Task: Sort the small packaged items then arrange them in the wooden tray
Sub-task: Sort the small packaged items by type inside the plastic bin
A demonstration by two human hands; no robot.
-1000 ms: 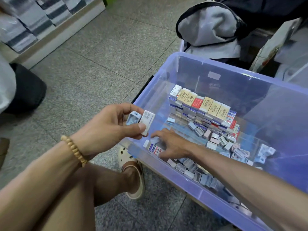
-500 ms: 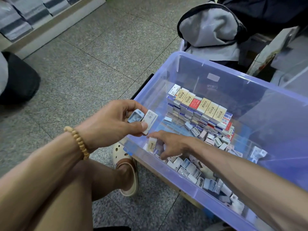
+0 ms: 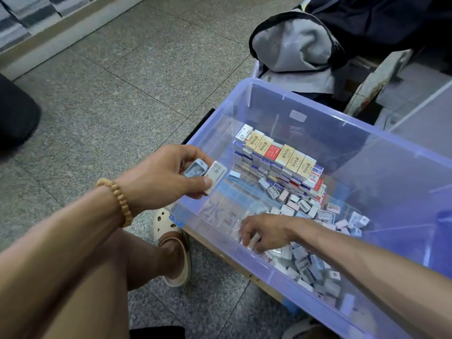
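Small packaged items (image 3: 305, 263) lay loose under my right hand (image 3: 265, 232), fingers curled picking one; my left hand (image 3: 168, 176) pinched two sorted packets (image 3: 206, 173), keeping them apart.

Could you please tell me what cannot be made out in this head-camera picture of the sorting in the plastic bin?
- Right hand: its curled fingers hide whether it grips a pack in the loose pile.
- Left hand: it pinches small packs; their print is too small to read, and the fingers hide how many there are.
- Plastic bin: its right end is cut off by the frame edge.
- Wooden tray: only a wooden edge shows under the bin.
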